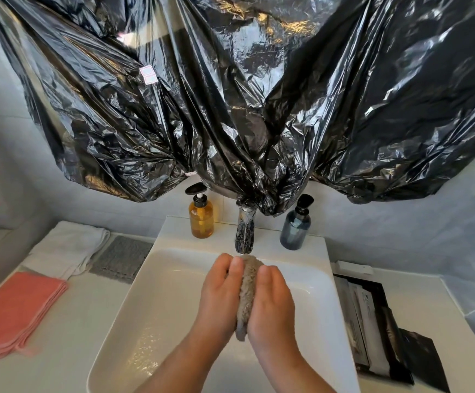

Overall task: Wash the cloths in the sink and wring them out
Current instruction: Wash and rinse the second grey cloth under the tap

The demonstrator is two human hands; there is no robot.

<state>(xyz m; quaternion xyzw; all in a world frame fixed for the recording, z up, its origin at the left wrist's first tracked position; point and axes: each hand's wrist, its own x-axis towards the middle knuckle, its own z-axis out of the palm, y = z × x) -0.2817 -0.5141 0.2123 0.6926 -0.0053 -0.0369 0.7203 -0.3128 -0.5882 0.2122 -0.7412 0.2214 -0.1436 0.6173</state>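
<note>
Both hands are squeezing a fuzzy beige cloth (247,290) between them. Left hand (220,293) and right hand (271,303) are pressed palm to palm with fingers curled round it, over the white sink (174,234) and just under the chrome faucet (245,234). Going left to right: a stack of pink cloths (18,313) on the counter, then a folded white towel (69,248) and a grey cloth (123,258) just beside the sink. An amber pump bottle (201,218) sits on the back ledge left of the faucet, with a dark blue pump bottle (296,226) right of it. Black packets (378,321) lie far right. Black plastic bags (230,95) hang behind it all.
</note>
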